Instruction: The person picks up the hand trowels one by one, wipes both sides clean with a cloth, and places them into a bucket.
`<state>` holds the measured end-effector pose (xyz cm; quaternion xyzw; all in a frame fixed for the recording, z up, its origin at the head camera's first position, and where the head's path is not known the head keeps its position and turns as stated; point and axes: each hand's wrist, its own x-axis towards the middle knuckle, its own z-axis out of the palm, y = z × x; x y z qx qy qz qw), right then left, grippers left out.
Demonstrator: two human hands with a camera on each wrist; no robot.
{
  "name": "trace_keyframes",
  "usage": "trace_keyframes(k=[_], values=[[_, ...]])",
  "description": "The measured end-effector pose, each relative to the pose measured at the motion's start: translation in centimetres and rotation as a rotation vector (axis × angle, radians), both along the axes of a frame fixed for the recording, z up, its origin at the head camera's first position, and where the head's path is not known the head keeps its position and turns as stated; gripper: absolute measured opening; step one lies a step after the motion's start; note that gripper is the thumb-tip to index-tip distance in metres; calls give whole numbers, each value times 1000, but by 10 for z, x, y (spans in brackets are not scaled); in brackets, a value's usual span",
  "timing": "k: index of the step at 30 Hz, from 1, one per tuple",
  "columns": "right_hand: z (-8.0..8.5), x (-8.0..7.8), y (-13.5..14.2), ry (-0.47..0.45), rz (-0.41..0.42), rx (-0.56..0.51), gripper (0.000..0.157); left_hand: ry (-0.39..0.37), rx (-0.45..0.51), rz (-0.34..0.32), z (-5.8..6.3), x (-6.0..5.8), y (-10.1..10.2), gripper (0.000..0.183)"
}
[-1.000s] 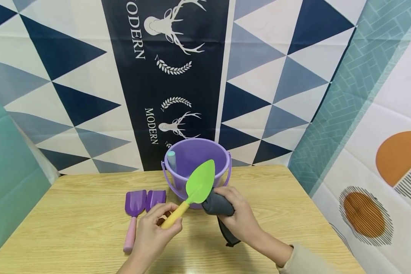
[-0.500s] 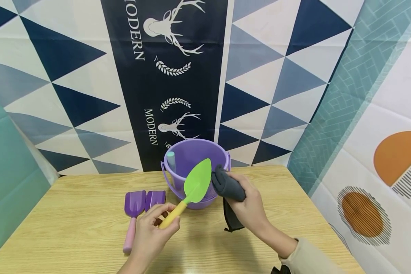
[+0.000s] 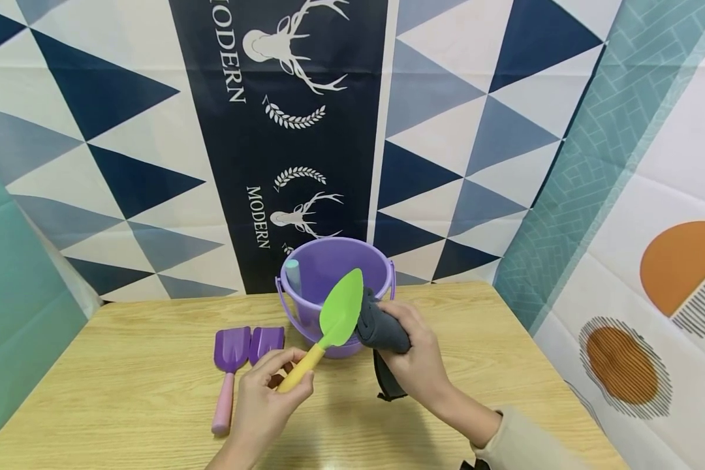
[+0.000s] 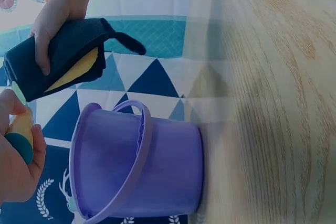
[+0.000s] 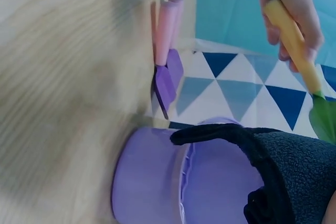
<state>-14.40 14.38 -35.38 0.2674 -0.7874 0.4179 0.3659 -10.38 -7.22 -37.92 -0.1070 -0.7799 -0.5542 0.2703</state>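
My left hand (image 3: pixel 261 398) pinches the yellow handle of a toy trowel (image 3: pixel 342 310), its green leaf-shaped blade tilted up in front of the purple bucket (image 3: pixel 305 313). In my right hand (image 3: pixel 420 359) is a folded dark grey cloth (image 3: pixel 382 326), gripped right at the blade's right edge. A loose flap of it hangs below the hand. The left wrist view shows the cloth (image 4: pixel 63 56) with a yellow strip in its fold, while the trowel blade is mostly hidden there. In the right wrist view the cloth (image 5: pixel 299 166) overlaps the bucket's opening.
Two purple toy shovels, the nearer-left shovel (image 3: pixel 230 365) with a pink handle, lie on the wooden table (image 3: pixel 123 385) left of the bucket. A light-blue handle end (image 3: pixel 293 271) pokes up inside the bucket. Patterned cloth walls (image 3: pixel 294 150) stand behind and beside the table.
My right hand lifts the cloth up and right, off the blade, then brings it back left to the blade's edge. The left hand and trowel stay almost still.
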Motion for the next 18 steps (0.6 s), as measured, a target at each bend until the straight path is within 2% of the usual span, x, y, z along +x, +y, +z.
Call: trace_keyframes(k=[7, 14, 18], values=[[-7, 2, -1, 15, 45, 76, 56, 22, 32, -10, 2, -1, 0, 32], [9, -2, 9, -54, -18, -3, 50, -50, 55, -23, -2, 1, -1, 31], [14, -4, 10, -21, -42, -17, 54, -46, 47, -59, -3, 3, 2, 31]])
